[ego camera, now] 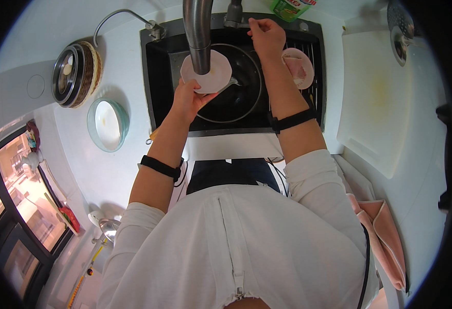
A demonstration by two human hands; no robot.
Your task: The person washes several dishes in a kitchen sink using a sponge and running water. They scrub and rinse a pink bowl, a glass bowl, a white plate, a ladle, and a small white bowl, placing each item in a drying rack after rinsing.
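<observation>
My left hand (189,98) grips the near rim of a small pale pink dish (220,79) with a scalloped edge. The dish is directly below the end of the metal faucet spout (199,42). A utensil (229,83) shows beneath the dish; whether my hand also holds it is unclear. Under them, a round dark pan (245,98) sits in the black sink (164,119). My right hand (268,36) is at the back of the sink, its curled fingers on the end of the faucet lever (243,25).
A pale dish (307,71) with a pink piece in it rests on the rack (315,92) at the sink's right. Left are a glass bowl (123,125) and stacked baskets and trays (81,77). A green bottle (287,11) stands behind; a cutting board (376,104) lies right.
</observation>
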